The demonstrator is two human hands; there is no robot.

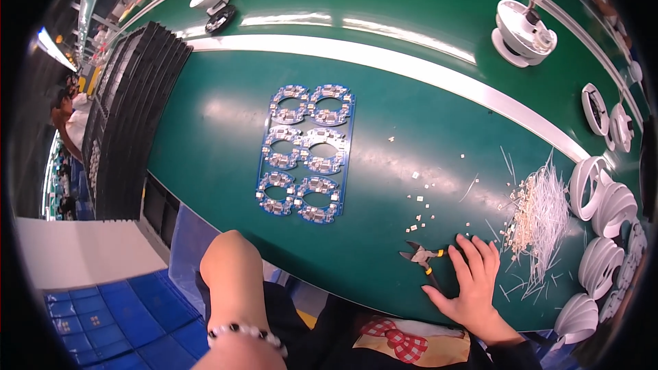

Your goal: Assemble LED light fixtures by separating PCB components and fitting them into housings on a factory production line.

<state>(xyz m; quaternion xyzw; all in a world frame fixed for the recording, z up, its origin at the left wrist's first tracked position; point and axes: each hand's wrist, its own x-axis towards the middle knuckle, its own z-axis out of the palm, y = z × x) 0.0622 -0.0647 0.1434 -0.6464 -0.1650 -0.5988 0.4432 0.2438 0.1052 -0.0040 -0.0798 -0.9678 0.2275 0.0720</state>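
Observation:
My right hand rests on the green table with its fingers stretched and spread apart. A pair of side cutters lies beside it, jaws parted and pointing left. The cutters' dark handles with yellow bands reach toward the gap between my thumb and forefinger. At the table's near edge is my left hand, with a beaded bracelet on that arm; its fingers are hidden from view. A panel of blue circuit boards with ring-shaped sections lies flat ahead, touched by neither hand.
Right of my right hand lies a pile of white cable ties or thin strips with small beige pieces. Small bits are scattered left of it. White plastic rings line the right edge. Black trays are stacked at the left. White devices stand beyond the rail.

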